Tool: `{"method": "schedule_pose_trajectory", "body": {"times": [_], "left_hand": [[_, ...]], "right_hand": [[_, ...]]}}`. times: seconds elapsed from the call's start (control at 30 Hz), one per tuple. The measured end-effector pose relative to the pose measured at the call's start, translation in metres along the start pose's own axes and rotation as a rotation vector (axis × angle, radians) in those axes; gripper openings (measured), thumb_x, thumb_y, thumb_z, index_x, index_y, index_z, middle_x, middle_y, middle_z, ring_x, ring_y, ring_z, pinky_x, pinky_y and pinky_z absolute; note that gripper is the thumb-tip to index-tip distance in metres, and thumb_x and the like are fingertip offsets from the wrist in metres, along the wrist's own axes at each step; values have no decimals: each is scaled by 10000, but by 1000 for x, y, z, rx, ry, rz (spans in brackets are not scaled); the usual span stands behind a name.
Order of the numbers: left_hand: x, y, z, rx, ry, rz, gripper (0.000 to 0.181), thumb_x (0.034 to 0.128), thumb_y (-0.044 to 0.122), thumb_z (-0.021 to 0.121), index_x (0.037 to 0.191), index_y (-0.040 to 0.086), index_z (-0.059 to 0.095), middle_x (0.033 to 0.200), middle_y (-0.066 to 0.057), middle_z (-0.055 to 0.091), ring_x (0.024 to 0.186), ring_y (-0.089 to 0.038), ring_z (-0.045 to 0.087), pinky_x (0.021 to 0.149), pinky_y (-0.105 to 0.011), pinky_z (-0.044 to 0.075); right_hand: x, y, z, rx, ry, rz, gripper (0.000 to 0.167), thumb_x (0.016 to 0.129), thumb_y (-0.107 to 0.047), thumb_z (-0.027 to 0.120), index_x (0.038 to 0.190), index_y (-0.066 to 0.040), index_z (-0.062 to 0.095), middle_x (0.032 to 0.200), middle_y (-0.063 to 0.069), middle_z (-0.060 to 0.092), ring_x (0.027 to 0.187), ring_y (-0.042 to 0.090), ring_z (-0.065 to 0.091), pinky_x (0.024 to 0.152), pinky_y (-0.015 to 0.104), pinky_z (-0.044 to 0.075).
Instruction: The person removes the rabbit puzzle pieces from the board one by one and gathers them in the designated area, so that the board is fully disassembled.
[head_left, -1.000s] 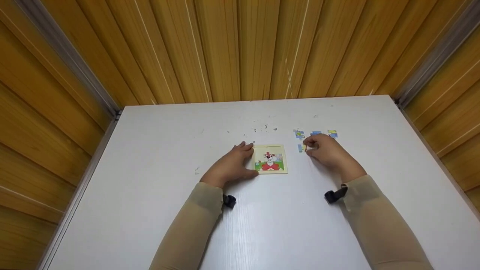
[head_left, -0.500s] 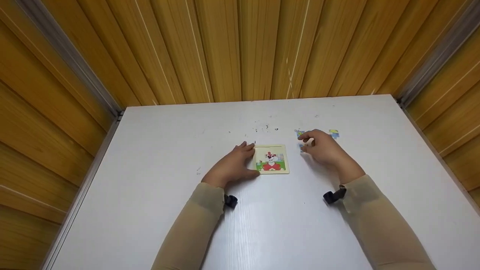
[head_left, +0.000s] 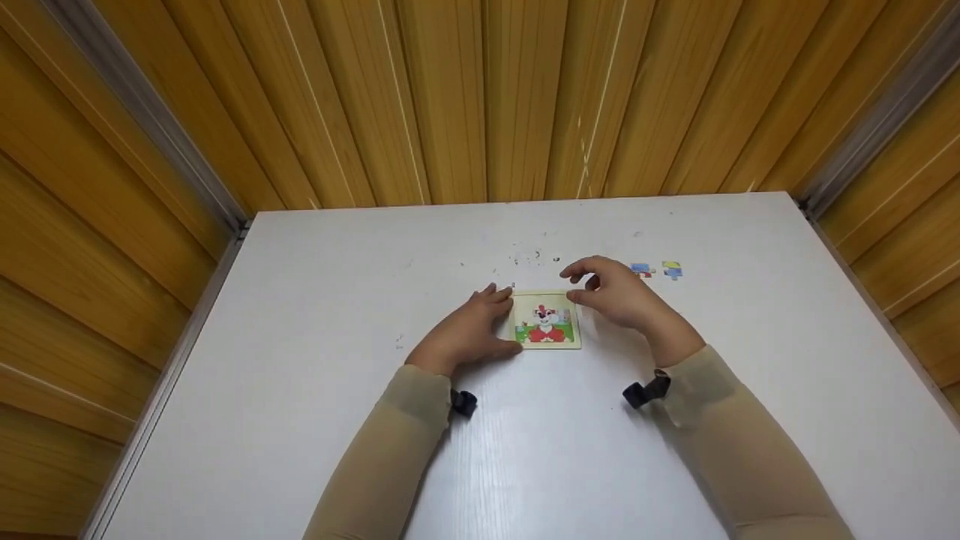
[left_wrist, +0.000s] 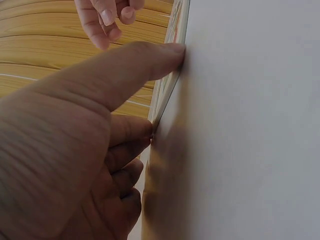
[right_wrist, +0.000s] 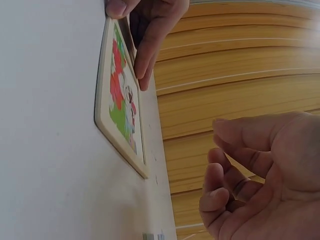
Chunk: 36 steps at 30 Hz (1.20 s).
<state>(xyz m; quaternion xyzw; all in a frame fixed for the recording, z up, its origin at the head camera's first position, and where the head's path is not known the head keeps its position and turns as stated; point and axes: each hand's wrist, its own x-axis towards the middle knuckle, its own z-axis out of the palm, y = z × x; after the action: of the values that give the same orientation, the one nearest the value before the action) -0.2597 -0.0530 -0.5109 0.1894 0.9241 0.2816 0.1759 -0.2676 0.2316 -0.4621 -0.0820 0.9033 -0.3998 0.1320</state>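
A square cream puzzle frame [head_left: 577, 330] lies on the table, its picture of a red and white animal on green partly filled in. My left hand [head_left: 469, 330] grips its left side, thumb at the near corner and fingers at the far corner; the left wrist view shows the thumb [left_wrist: 135, 65] on the edge. Over the frame's far right corner hovers my right hand [head_left: 619, 296], fingers bent, thumb and index apart, no piece visible between them. In the right wrist view this hand [right_wrist: 265, 170] is beside the frame [right_wrist: 105, 115].
Two puzzle pieces, one blue and red [head_left: 641, 268] and one yellow and blue [head_left: 672, 269], lie to the right beyond my right hand. Small dark marks dot the white table [head_left: 337, 300] behind the frame. Wood-patterned panels [head_left: 442, 105] stand behind the table and at both sides.
My right hand has moved left from the loose pieces to the frame's far right corner, and its thumb and index have parted. The left hand keeps its grip on the frame.
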Motion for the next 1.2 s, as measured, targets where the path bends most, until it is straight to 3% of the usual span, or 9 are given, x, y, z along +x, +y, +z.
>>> {"method": "schedule_pose_trajectory", "body": {"times": [0.37,0.6,0.77,1.07,1.2], "left_hand": [[0,-3,-2,12,-6,51,918,962,417,904,1736,168,476,1872,46,346,1785,-345,206,1435,-519,280],[0,-3,-3,7,-7,46,924,964,423,902,1739,167,469,1877,46,334,1782,-359,206,1434,-530,276],[0,-3,-3,7,-11,49,931,961,420,906,1739,159,467,1877,41,336,1779,-373,211,1432,-532,282],[1,-3,-2,15,-11,59,933,955,408,912,1732,137,473,1872,29,349,1779,-365,216,1434,-525,279],[-1,-2,-2,11,-4,60,924,956,405,912,1730,140,480,1869,31,357,1779,-358,218,1433,-521,285]], "right_hand": [[3,1,22,46,-84,-31,407,1079,-213,752,1469,-96,722,1443,176,705,1187,310,673,953,346,528],[5,2,34,39,-141,-21,470,1083,-199,736,1545,-123,686,1520,150,700,1236,299,704,1046,422,574],[4,3,39,10,-131,-6,501,1065,-201,775,1551,-128,684,1501,137,702,1241,303,646,1106,482,525],[5,8,44,-65,-134,-52,511,1042,-190,811,1530,-84,702,1392,166,653,1108,263,590,930,374,489],[6,9,45,-98,-135,-50,499,1045,-173,809,1528,-100,711,1398,160,619,1111,260,573,942,373,473]]}}
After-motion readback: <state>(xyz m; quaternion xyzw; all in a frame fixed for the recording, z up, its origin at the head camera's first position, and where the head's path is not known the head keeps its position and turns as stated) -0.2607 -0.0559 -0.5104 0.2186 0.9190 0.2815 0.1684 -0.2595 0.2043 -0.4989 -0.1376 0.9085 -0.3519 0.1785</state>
